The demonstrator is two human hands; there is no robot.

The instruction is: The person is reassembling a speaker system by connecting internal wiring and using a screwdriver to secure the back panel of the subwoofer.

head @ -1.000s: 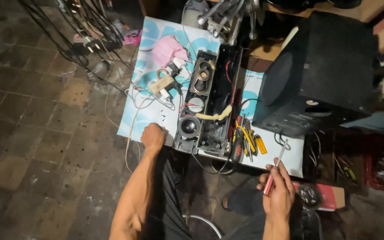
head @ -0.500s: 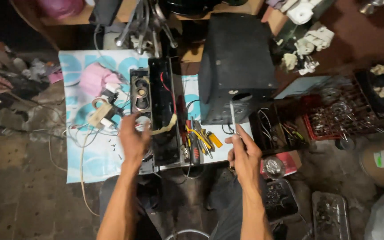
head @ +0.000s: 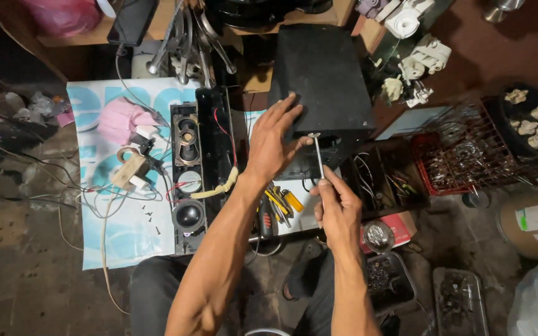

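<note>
Head view: our left hand (head: pixel 273 142) lies spread and flat on the black speaker box (head: pixel 324 84), boxy, stiff and probably heavy, best gripped by its edges, while our right hand (head: pixel 339 211) closes around a slim screwdriver (head: pixel 317 154) beside it.

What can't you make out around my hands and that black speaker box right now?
Head view:
- Screwdriver handle: hidden inside the right hand.
- Black speaker box near face: partly covered by the left hand.
- Tiny screws on the blue sheet: too small to tell type.
</note>
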